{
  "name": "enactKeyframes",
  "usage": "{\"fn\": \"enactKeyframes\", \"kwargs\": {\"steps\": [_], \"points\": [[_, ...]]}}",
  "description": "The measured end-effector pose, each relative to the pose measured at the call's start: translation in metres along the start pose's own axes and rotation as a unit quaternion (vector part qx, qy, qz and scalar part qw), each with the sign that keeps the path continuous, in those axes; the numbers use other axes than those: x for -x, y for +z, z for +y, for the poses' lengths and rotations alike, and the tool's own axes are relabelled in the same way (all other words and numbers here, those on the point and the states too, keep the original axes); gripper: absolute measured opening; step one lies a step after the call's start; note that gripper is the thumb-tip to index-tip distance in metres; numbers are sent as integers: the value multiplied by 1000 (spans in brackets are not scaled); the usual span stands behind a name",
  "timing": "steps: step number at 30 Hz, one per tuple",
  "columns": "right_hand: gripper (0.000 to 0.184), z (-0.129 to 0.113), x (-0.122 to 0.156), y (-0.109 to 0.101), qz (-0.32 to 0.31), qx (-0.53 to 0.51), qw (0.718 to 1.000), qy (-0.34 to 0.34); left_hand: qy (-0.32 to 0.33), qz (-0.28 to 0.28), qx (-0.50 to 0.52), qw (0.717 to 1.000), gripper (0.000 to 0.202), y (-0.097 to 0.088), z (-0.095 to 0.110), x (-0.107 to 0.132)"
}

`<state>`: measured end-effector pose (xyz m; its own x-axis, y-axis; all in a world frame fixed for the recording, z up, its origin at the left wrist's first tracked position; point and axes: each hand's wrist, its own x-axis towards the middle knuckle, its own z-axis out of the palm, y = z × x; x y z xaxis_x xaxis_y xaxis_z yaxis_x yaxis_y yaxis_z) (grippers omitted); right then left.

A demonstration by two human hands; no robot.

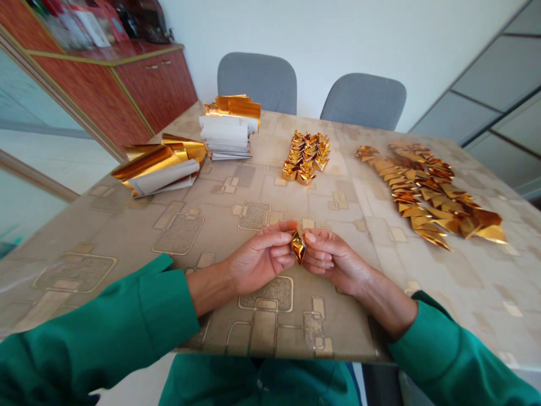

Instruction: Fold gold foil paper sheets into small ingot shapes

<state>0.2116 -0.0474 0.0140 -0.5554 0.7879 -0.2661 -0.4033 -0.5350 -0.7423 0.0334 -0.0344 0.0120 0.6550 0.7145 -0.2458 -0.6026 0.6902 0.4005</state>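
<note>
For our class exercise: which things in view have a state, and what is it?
Foil piece: folded, pinched
Left hand: closed on the foil piece
Right hand: closed on the foil piece
Small gold shapes: folded, grouped in rows
Pointed gold pieces: overlapping in lines
Farther sheets: stacked
Nearer sheets: curved, overlapping
Cupboard: shut
Grey chairs: upright

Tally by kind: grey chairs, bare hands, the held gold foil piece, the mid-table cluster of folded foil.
Grey chairs: 2
Bare hands: 2
Held gold foil piece: 1
Mid-table folded-foil cluster: 1
Total: 6
</note>
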Motion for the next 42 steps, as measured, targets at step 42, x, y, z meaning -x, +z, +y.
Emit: {"fn": "enactKeyframes", "kwargs": {"steps": [42], "points": [[34,1,0,4,70,53,995,-38,1,21,-115,993,24,-6,0,-1]]}}
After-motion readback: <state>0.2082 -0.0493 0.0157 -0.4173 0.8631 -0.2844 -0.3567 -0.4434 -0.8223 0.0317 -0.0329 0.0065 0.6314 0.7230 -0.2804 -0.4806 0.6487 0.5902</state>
